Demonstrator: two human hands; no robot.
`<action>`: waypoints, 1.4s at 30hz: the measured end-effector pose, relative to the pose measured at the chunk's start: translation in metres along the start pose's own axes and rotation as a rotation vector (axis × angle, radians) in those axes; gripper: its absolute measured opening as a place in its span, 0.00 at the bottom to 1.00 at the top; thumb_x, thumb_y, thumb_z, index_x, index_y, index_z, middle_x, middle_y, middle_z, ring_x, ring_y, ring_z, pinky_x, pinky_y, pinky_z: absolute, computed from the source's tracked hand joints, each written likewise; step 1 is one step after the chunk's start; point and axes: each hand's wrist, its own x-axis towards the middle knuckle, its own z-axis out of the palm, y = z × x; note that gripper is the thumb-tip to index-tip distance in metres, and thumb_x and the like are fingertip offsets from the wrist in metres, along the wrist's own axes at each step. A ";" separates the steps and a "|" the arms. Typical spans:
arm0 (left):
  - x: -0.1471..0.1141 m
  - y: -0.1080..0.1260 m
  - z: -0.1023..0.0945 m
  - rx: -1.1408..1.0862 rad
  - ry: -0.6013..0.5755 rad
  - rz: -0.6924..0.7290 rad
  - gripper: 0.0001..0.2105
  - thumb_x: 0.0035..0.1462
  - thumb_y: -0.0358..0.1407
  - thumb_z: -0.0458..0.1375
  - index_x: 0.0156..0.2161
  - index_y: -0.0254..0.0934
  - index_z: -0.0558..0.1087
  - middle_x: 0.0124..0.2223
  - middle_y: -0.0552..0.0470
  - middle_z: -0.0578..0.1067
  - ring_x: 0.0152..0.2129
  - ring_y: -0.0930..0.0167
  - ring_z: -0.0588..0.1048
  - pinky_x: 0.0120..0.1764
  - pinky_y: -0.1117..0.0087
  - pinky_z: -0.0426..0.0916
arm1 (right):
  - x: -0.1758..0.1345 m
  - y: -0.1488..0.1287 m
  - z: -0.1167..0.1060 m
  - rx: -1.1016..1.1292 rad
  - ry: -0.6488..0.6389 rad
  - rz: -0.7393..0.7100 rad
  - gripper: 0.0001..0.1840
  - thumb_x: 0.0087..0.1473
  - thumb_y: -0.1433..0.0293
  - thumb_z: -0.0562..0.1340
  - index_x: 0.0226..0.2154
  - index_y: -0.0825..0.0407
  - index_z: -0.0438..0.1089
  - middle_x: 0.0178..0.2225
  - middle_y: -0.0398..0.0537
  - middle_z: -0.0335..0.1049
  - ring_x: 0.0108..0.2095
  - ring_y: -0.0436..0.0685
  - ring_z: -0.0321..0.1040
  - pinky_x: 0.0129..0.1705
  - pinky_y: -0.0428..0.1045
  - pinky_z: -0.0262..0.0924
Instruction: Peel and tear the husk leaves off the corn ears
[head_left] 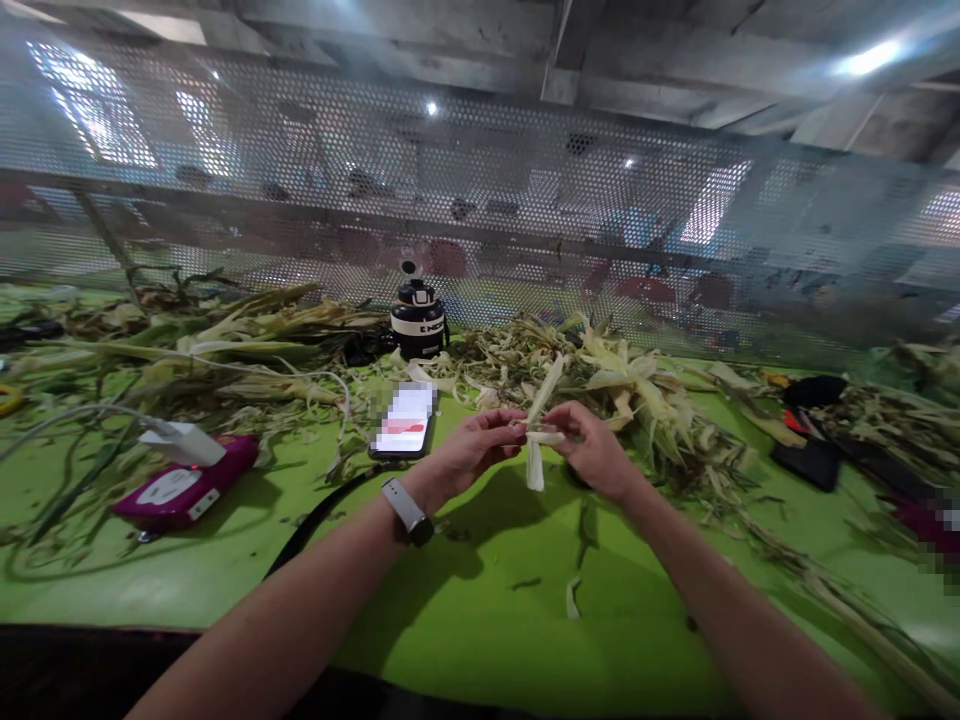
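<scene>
Strips of pale corn husk (535,465) are crossed and folded between my two hands, above the green table. My left hand (484,445), with a grey-banded watch on its wrist, pinches the husk from the left. From the other side, my right hand (589,445) grips a folded end between thumb and fingers. One strip points up and away, and another hangs down below the fingers. Just beyond my hands lies a heap of loose corn husks (637,390). A small husk scrap (572,598) rests on the table nearer to me.
A phone (405,420) lies left of my hands, with a black bottle (418,320) behind it. At left, a purple power strip (187,485) holds a white charger with cables. More husks (247,340) spread behind. A perforated metal screen (487,200) closes off the table's back.
</scene>
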 end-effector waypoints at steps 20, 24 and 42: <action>0.008 -0.003 -0.007 -0.159 -0.007 -0.092 0.07 0.49 0.22 0.58 0.35 0.29 0.74 0.23 0.54 0.73 0.18 0.80 0.71 0.23 0.82 0.66 | -0.006 -0.005 0.006 -0.425 0.152 -0.602 0.04 0.52 0.73 0.61 0.33 0.49 0.66 0.40 0.51 0.72 0.42 0.57 0.68 0.44 0.54 0.64; 0.006 -0.007 -0.008 -0.116 -0.036 -0.027 0.08 0.46 0.25 0.63 0.35 0.31 0.74 0.28 0.54 0.74 0.23 0.80 0.73 0.26 0.81 0.66 | -0.007 -0.007 0.007 -0.412 0.120 -0.590 0.04 0.51 0.74 0.61 0.33 0.50 0.67 0.40 0.51 0.72 0.43 0.57 0.67 0.44 0.54 0.63; -0.001 -0.001 0.001 -0.361 -0.103 -0.018 0.08 0.47 0.23 0.63 0.34 0.32 0.73 0.26 0.56 0.74 0.22 0.80 0.74 0.31 0.79 0.70 | -0.017 -0.015 0.012 -0.045 0.259 -0.395 0.14 0.58 0.69 0.56 0.44 0.46 0.73 0.46 0.50 0.68 0.48 0.57 0.65 0.50 0.54 0.62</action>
